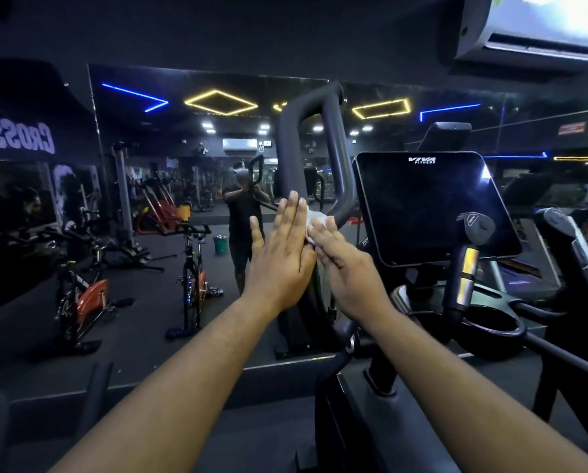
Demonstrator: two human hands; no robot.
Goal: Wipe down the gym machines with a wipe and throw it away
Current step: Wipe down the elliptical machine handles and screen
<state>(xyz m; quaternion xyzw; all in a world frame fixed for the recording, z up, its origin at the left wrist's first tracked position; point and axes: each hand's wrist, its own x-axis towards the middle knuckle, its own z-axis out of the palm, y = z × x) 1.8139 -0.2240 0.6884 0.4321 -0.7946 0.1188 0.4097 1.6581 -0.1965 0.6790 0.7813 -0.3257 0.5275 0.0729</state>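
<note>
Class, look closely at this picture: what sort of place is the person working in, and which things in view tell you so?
Almost certainly a gym: spin bikes reflected in a wall mirror, and a cardio machine with a looped handle and a dark console screen.

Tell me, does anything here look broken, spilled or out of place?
Nothing stands out. Both hands, left hand and right hand, press a white wipe around the machine's handlebar; the console screen looks intact.
</note>
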